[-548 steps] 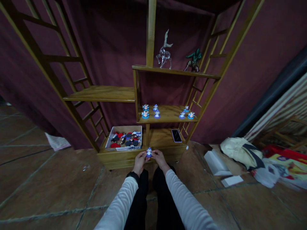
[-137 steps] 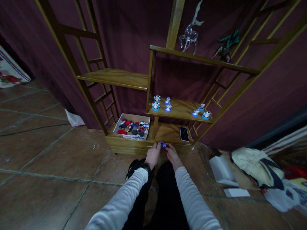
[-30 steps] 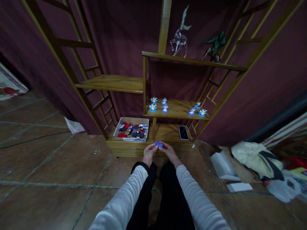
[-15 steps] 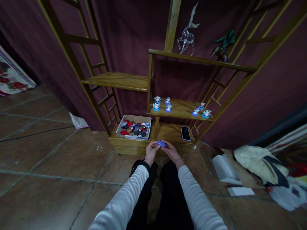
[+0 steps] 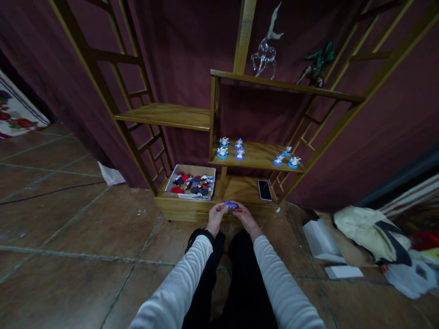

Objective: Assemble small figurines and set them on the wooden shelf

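Between my two hands, in front of the low cabinet, is a small purple figurine (image 5: 231, 205). My left hand (image 5: 216, 216) pinches it from the left and my right hand (image 5: 244, 214) from the right; both are closed on it, and the fingers cover part of it. Just beyond stands a cardboard box (image 5: 170, 183) holding several red, black and white figurines. On the middle shelf (image 5: 258, 153), several small figurines stand on blue or purple round bases: one group at the left end, including a purple one (image 5: 239, 154), another at the right, including a blue-based one (image 5: 294, 162).
A phone (image 5: 265, 190) lies on the lower shelf at the right. A clear deer ornament (image 5: 265, 50) and a dark green statue (image 5: 317, 66) stand on the top shelf. White cartons (image 5: 322, 241), a cream bag (image 5: 368, 233) and a plastic bag (image 5: 409, 276) lie on the floor at right.
The purple figurine has been turned slightly between my fingers. Both hands stay in nearly the same place, and the view has shifted a little.
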`<act>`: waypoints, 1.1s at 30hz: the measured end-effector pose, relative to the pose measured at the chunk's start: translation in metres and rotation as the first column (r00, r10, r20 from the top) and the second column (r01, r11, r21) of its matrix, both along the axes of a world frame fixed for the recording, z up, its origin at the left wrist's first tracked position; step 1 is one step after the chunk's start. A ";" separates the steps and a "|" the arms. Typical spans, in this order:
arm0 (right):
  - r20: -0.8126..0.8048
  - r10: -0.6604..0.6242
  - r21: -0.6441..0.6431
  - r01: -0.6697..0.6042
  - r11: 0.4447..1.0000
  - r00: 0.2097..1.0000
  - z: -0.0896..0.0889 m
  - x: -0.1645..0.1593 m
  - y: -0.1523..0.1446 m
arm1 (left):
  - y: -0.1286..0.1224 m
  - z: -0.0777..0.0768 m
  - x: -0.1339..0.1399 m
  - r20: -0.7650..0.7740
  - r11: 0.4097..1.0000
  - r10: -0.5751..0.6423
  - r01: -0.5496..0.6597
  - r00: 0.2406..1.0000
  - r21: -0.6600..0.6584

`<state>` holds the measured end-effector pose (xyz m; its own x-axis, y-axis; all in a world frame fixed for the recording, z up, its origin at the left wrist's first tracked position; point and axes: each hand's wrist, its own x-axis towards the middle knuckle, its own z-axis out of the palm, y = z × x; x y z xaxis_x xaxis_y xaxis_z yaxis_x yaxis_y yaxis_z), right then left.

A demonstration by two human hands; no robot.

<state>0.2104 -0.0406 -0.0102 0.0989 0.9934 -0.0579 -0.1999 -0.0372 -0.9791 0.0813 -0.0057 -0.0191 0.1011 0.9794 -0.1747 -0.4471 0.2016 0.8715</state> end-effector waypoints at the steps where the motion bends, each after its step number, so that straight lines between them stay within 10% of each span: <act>1: 0.000 0.001 -0.008 -0.001 1.000 1.000 -0.002 0.000 0.001 | 0.000 0.000 0.000 0.001 1.000 -0.003 0.003 1.000 -0.012; 33: -0.155 -0.052 -0.121 0.033 0.992 0.986 0.016 -0.008 -0.005 | -0.006 0.011 -0.002 0.078 0.976 -0.167 0.176 0.983 -0.126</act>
<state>0.2028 -0.0459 0.0061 0.1214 0.9738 -0.1921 -0.3555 -0.1380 -0.9244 0.0793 -0.0122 -0.0083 0.2816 0.9151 -0.2887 -0.4521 0.3919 0.8012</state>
